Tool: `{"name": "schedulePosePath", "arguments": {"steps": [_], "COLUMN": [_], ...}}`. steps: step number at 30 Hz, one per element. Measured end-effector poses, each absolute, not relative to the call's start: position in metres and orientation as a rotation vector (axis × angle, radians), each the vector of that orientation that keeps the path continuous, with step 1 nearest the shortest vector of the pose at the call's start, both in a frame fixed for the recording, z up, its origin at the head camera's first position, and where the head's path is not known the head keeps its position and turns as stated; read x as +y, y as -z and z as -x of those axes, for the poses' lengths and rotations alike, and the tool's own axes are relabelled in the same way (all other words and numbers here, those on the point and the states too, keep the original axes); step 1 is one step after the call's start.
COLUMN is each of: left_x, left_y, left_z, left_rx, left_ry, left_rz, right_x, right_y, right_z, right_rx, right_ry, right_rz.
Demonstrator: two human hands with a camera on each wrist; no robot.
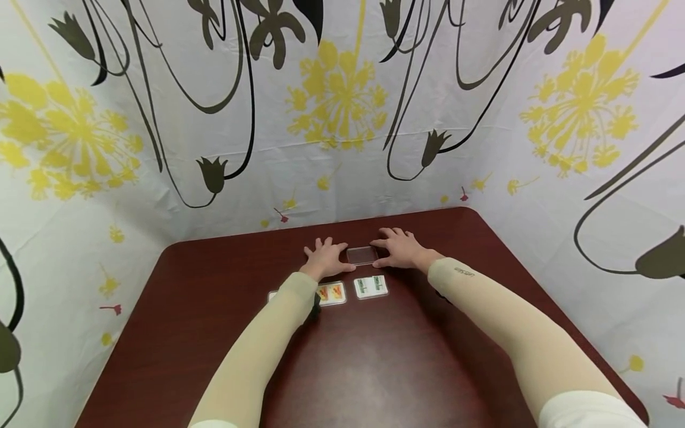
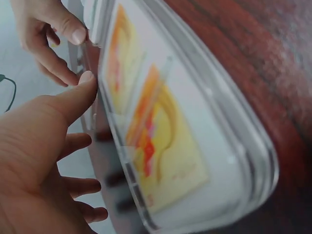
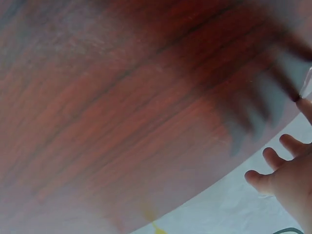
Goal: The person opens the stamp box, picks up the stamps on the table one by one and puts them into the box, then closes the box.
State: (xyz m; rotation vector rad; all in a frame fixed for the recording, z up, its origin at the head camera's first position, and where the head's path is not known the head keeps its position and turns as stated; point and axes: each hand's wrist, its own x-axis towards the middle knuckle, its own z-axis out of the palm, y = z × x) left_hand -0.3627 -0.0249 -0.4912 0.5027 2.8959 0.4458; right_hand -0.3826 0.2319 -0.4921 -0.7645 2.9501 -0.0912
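A clear, shallow plastic case (image 1: 361,255) lies flat near the far side of the table, between the two hands. At its left edge is my left hand (image 1: 324,260), fingers spread, with the thumb by the near corner. My right hand (image 1: 402,248) touches the opposite edge, index finger and thumb straddling that side. Closer to me is a clear case with green-printed white cards (image 1: 371,286). Left of it sits a case with orange-and-yellow cards (image 2: 161,126), partly hidden by my left forearm in the head view. In the right wrist view, my right hand (image 3: 292,175) has its other fingers extended.
The dark red wooden table (image 1: 214,345) has rounded corners. A hanging white cloth with yellow flowers and dark stems (image 1: 342,101) surrounds its back and sides. The edge of another pale case (image 1: 272,295) shows left of my left forearm.
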Motion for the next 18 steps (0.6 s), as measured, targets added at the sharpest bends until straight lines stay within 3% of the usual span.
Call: {"name": "schedulePosePath", "arguments": {"steps": [18], "left_x": [-0.0205], "left_y": [0.4985], "left_z": [0.3643], "left_rx": [2.938], "left_ry": [-0.500], "left_rz": [-0.500], "right_x": [0.2319], "right_y": [0.5007], "right_z": [0.3795], "right_rx": [2.970], "right_ry": [0.351], "right_rz": [0.638]}}
